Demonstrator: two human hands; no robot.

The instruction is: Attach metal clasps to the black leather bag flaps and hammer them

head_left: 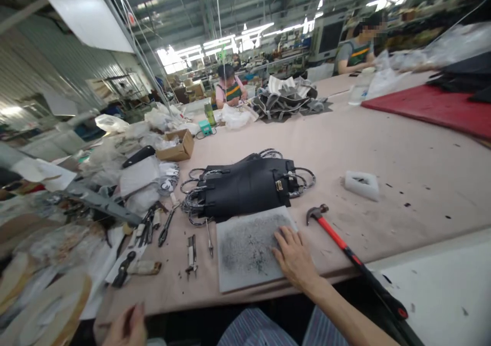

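Note:
My right hand (294, 258) lies with its fingers spread on the right part of a grey, worn punching board (241, 256) at the table's front edge. Low at the left, my left hand (126, 328) is blurred by motion near the table edge; its fingers do not show clearly. Beyond the board lie black leather bag pieces (241, 185) in a stack, with wrapped round handles and a gold-coloured clasp. A claw hammer (345, 249) with a red and black handle rests to the right of my right hand. Thin metal tools (192, 254) lie left of the board.
Pliers (166, 227) and several hand tools crowd the left side. An open cardboard box (178, 146) stands behind them. A white foam block (361, 185) sits to the right. Farther off are grey fabric pieces (284, 98), a red sheet (425, 106) and two seated people working.

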